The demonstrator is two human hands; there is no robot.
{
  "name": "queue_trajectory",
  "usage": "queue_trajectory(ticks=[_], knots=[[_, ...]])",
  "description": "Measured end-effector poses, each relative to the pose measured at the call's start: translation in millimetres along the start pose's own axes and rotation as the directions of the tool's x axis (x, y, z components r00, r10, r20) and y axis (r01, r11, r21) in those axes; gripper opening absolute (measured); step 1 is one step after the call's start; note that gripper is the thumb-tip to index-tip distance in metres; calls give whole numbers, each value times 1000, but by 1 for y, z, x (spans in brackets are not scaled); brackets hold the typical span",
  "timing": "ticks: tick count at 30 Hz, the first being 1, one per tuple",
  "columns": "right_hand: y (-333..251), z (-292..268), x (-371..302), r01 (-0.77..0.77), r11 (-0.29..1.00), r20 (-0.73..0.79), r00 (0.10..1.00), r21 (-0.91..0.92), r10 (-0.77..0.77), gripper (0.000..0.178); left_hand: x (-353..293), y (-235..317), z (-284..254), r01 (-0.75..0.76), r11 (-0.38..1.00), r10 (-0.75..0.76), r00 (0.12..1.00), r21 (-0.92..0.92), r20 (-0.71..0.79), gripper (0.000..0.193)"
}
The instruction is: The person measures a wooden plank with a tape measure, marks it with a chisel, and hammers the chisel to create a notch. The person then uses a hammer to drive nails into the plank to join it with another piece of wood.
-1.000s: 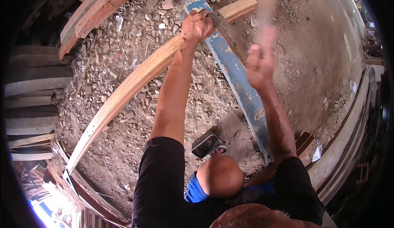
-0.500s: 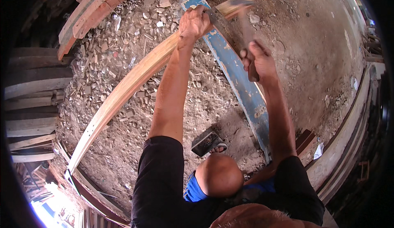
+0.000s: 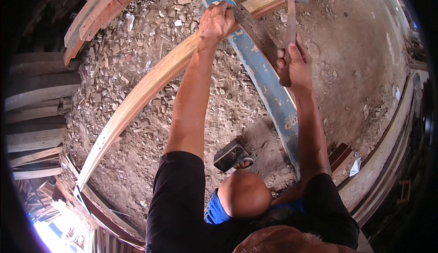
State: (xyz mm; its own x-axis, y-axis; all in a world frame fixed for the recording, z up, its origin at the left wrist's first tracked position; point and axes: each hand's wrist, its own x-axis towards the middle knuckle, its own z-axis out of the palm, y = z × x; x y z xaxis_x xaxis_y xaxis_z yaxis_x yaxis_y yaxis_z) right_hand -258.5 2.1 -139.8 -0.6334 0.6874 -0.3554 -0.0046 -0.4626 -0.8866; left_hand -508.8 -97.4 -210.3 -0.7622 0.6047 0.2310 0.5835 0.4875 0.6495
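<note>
My right hand (image 3: 297, 66) is closed round the wooden handle of a hammer (image 3: 291, 23). Its metal head points up, beside the end of a curved pale wooden beam (image 3: 150, 89). That beam crosses a long board (image 3: 260, 80) with worn blue paint. Over the crossing, my left hand (image 3: 216, 21) has its fingers curled. A dark, flat, blade-like strip (image 3: 256, 35) comes out from between its fingers and thumb and runs along the board's right edge. What the left palm covers is hidden.
Wood chips and offcuts litter the dirt ground (image 3: 182, 116). Curved reddish timbers (image 3: 107, 11) are piled at the upper left, with stacked planks (image 3: 41, 93) below them. More long timbers (image 3: 383, 148) lie along the right. My sandalled foot (image 3: 244, 163) is near a dark block (image 3: 226, 158).
The hammer and my right hand have shifted right, and the hammer head, blurred before, now shows clearly. My left hand stays at the crossing.
</note>
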Motion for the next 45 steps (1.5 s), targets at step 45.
queue_trajectory(ticks=[45], knots=[[-54,28,-26,651,307,471,733,-694,-491,65,-2,-11,-4,52,990,-55,998,-134,-20,33]])
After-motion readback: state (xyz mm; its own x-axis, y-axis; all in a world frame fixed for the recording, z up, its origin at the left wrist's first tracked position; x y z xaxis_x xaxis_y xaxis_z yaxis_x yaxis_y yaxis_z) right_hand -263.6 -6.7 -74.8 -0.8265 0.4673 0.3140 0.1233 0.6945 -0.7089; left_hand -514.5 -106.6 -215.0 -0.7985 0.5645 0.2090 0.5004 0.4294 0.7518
